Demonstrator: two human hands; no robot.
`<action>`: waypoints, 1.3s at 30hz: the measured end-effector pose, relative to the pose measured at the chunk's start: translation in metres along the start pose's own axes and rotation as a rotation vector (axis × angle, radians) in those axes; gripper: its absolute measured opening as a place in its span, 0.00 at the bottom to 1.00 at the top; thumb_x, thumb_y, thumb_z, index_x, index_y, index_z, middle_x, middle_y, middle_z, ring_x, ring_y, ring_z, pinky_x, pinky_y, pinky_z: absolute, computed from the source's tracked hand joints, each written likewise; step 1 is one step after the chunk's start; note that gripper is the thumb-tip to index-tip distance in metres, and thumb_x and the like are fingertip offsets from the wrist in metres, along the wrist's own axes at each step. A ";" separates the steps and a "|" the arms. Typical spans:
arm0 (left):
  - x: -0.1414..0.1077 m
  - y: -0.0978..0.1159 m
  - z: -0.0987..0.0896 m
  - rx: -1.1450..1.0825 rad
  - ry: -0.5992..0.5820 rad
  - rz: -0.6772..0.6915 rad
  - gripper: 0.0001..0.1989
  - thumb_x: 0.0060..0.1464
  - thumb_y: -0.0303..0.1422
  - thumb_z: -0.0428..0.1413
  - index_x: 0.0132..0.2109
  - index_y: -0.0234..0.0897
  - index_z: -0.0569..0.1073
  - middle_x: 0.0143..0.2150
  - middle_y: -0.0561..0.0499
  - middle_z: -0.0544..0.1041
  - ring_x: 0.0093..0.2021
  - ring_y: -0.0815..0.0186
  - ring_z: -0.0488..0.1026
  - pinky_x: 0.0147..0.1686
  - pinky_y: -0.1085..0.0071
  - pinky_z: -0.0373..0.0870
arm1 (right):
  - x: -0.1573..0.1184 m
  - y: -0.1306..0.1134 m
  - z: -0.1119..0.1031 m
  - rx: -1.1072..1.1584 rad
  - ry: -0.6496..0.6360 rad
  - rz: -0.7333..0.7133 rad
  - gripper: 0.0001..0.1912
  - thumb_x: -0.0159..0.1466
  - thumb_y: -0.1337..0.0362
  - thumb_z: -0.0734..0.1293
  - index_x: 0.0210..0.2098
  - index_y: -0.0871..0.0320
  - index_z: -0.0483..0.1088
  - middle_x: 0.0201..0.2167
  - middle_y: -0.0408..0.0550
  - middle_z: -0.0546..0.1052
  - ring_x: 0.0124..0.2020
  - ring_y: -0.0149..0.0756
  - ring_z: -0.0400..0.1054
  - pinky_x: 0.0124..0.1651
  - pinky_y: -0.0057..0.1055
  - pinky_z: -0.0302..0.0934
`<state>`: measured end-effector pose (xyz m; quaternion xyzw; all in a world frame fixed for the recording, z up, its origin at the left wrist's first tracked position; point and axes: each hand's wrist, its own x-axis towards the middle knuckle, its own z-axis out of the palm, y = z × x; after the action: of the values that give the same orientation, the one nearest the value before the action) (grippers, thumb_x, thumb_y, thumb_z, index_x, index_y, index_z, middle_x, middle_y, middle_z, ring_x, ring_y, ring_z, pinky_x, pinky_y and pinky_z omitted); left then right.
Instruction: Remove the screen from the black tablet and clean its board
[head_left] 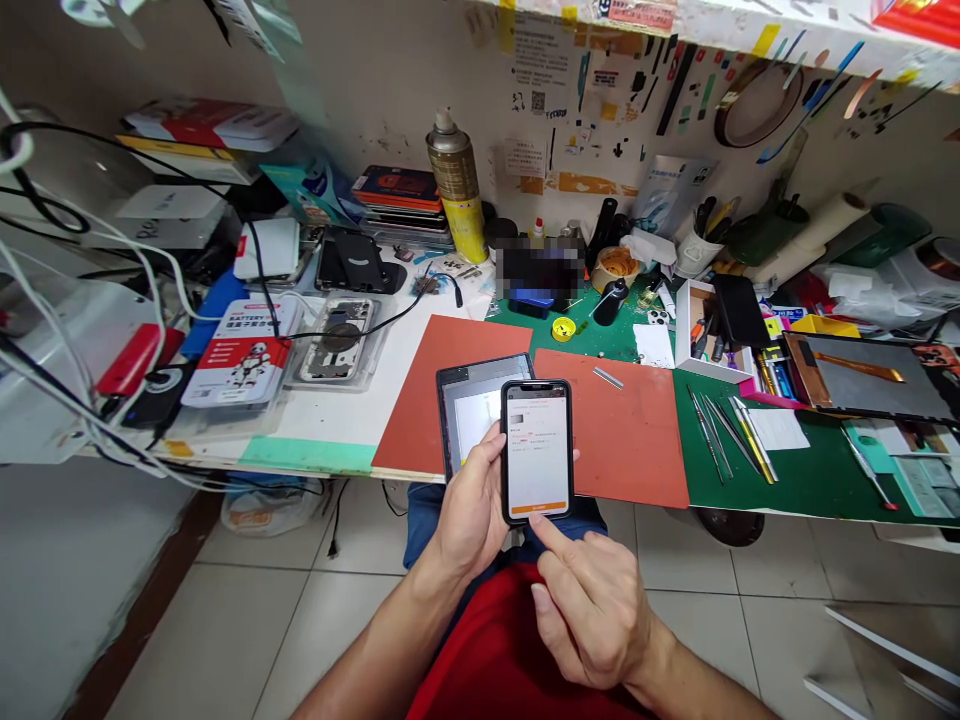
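My left hand [474, 505] is wrapped round a smartphone [538, 465] in a black case, held upright above my lap at the table's front edge. Its lit screen shows a white page with an orange bar along the bottom. From below, the index finger of my right hand [592, 600] reaches to that bar; the other fingers are curled, the thumb is apart, and nothing is in the hand. Whether the fingertip touches the glass I cannot tell. Partly hidden behind the phone, a dark-framed tablet [472, 375] lies tilted on the reddish-brown mat [637, 430].
Tweezers [709, 430] and a screwdriver [870, 465] lie on the green mat to the right, near a white tool box [701, 335]. A spray can [457, 185] stands at the back. On the left are an opened phone [341, 340], a battery box [238, 355] and loose cables [150, 280].
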<state>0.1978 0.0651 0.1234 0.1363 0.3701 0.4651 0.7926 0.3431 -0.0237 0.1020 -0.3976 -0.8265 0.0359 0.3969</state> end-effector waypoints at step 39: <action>-0.002 -0.007 0.000 0.021 0.068 0.007 0.26 0.65 0.38 0.57 0.68 0.36 0.71 0.59 0.42 0.83 0.64 0.46 0.76 0.66 0.50 0.70 | 0.027 0.025 -0.008 -0.172 -0.012 0.143 0.13 0.75 0.64 0.60 0.52 0.66 0.70 0.62 0.75 0.76 0.26 0.36 0.74 0.28 0.36 0.62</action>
<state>0.2015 0.0595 0.1201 0.1300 0.4009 0.4685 0.7764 0.3549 0.0095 0.1150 -0.4878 -0.7985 -0.0044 0.3527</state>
